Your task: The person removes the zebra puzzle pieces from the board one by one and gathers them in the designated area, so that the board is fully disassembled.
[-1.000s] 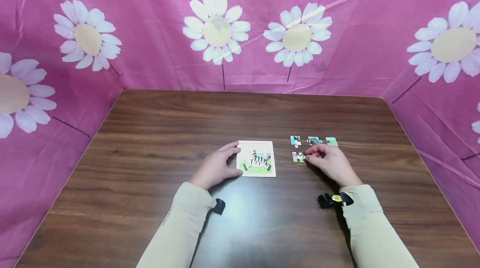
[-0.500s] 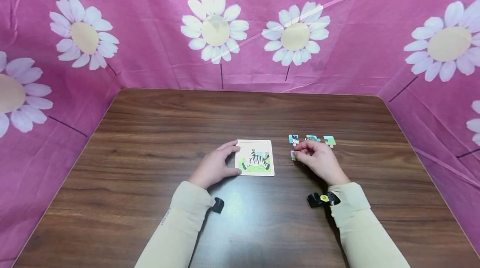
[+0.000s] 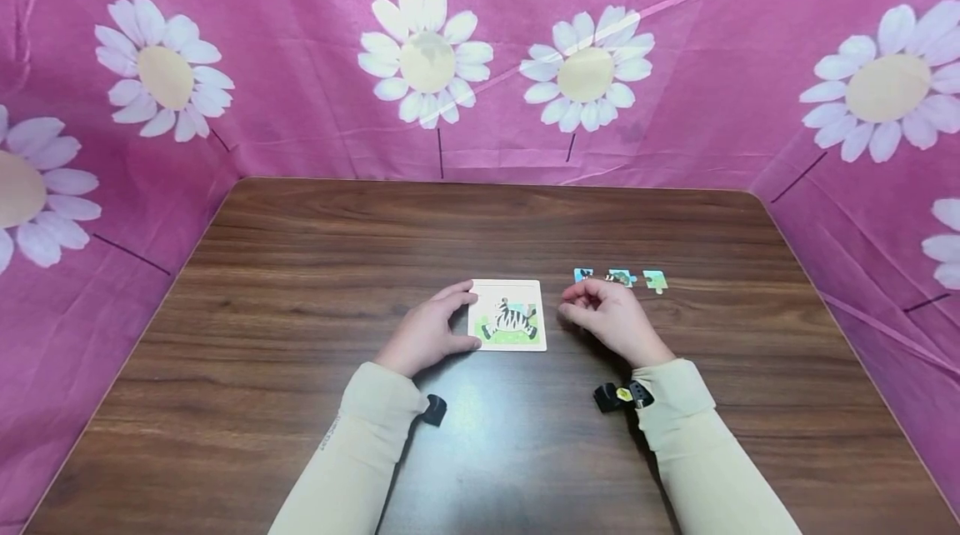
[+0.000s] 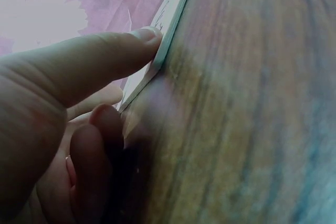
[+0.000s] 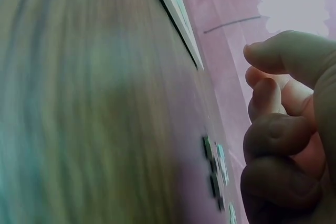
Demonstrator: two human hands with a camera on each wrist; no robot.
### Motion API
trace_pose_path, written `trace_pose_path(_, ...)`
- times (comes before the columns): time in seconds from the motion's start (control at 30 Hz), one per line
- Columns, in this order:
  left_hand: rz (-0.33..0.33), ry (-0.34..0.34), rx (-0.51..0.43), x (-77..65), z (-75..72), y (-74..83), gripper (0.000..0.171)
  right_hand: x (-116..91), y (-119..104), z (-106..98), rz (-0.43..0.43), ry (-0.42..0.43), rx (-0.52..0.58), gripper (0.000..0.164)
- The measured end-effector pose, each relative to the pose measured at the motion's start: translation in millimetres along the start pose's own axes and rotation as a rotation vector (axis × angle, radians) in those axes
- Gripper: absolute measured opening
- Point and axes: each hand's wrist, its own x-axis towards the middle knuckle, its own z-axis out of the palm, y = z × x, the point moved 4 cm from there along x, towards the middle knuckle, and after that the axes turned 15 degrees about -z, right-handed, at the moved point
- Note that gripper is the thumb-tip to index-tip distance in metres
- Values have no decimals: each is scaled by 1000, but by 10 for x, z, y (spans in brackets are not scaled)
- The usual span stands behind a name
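A square, pale-framed zebra jigsaw puzzle board (image 3: 508, 286) lies at the middle of the table. My left hand (image 3: 426, 333) holds its left side, the thumb at the near corner and the fingers toward the far corner. In the left wrist view the thumb (image 4: 105, 61) rests on the board's edge. To the right of the board hovers my right hand (image 3: 618, 322), fingers loosely bent. In the right wrist view its thumb and index tips come close, and nothing shows between them. A puzzle piece (image 5: 212, 171) lies on the table beneath it, hidden by the hand in the head view.
Beyond the right hand, a row of puzzle pieces lies flat: a partly covered left one (image 3: 582, 273), a middle one (image 3: 620, 277) and a green-blue right one (image 3: 655, 280). Pink cloth (image 3: 322, 60) printed with daisies hangs behind and beside the brown wooden table (image 3: 337, 243).
My right hand has moved left from beside the nearer loose piece, passing over it, to near the board's right edge. The left hand stays on the board.
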Motion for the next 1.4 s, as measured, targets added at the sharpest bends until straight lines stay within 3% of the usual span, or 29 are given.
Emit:
trace_pose_path(0.6,0,5,3,6,-2,-11,69,162,-246,369,-63,-112,100,14)
trace_pose_path(0.9,-10,0,-2,10,-2,-17,68,248,-281,494,-52,-148,130,22)
trace_pose_path(1.1,-12,-4,1,4,-3,-9,68,303,-305,533,-62,-154,81,25)
trace_pose_path(1.4,-14,-8,-2,-1,-6,13,68,346,-272,569,-42,-244,2,33)
